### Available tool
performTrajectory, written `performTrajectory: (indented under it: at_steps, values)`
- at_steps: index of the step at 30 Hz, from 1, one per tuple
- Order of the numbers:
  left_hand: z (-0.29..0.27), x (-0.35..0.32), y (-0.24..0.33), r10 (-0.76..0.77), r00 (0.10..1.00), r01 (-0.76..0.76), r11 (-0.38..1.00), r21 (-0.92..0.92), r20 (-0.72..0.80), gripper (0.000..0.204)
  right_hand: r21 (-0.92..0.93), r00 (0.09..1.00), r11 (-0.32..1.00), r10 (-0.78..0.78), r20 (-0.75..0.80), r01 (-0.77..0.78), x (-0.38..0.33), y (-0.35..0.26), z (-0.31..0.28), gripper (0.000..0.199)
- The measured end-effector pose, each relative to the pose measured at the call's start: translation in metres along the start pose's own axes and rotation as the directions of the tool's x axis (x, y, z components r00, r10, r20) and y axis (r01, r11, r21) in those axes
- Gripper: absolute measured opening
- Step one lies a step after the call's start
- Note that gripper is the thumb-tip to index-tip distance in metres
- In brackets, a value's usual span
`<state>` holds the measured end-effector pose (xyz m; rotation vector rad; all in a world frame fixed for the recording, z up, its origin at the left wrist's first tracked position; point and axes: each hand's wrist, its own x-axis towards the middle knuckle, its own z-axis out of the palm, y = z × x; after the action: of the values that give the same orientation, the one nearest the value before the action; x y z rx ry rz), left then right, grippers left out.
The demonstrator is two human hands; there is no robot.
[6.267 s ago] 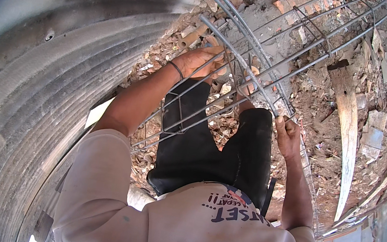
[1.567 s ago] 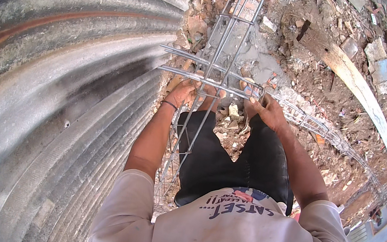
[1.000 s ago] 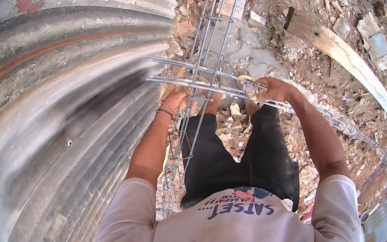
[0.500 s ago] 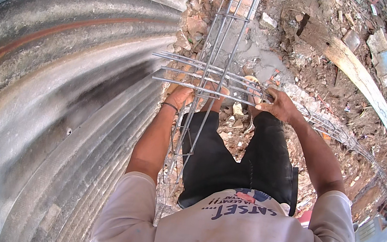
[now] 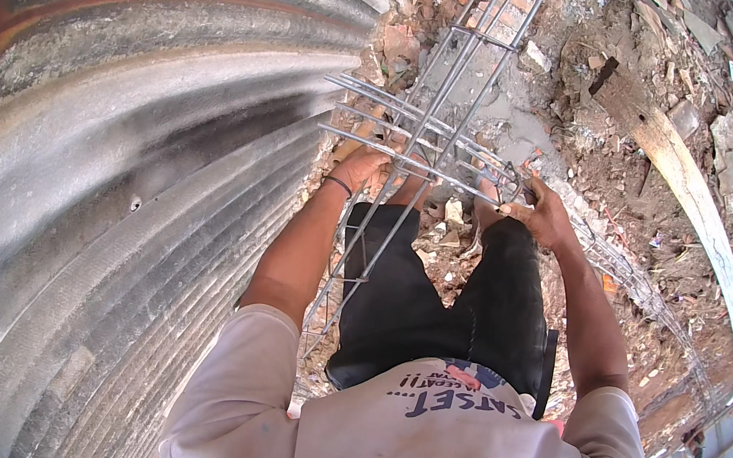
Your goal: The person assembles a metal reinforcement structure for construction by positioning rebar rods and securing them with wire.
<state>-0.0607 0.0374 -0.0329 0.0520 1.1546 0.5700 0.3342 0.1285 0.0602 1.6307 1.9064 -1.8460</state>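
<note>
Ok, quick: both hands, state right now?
Left hand: closed on the rebar cage.
Right hand: closed on the same cage's bars.

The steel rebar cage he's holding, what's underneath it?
Under the rebar cage lie broken bricks and rubble, with a patch of grey concrete and the person's feet. The left hand and right hand grip its cross bars. Ground beneath the legs is hidden.
</note>
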Motion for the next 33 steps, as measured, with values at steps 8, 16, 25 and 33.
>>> performTrajectory:
  at_steps: [8, 16, 25, 33]
  values:
    - [-0.009, 0.002, -0.011, 0.046, 0.999, -0.046, 0.999, 0.0, -0.011, 0.023, 0.014, 0.999, 1.0, 0.009, 0.039, -0.009, 0.004, -0.006, 0.001, 0.069]
    - [-0.015, 0.008, -0.015, 0.054, 0.998, -0.054, 0.999, -0.001, -0.013, 0.02, 0.041, 0.989, 0.993, 0.102, 0.105, -0.107, 0.009, -0.019, -0.002, 0.056]
    - [-0.015, -0.003, -0.04, 0.479, 0.857, -0.304, 0.769, 0.563, -0.191, 0.06, -0.028, 0.991, 0.997, 0.071, 0.115, -0.068, 0.017, -0.013, 0.006, 0.054]
    - [0.041, -0.083, -0.043, 0.303, 0.93, -0.228, 0.919, 0.323, -0.208, 0.089, 0.05, 0.996, 0.997, 0.064, 0.055, -0.066, 0.002, -0.012, -0.005, 0.055]
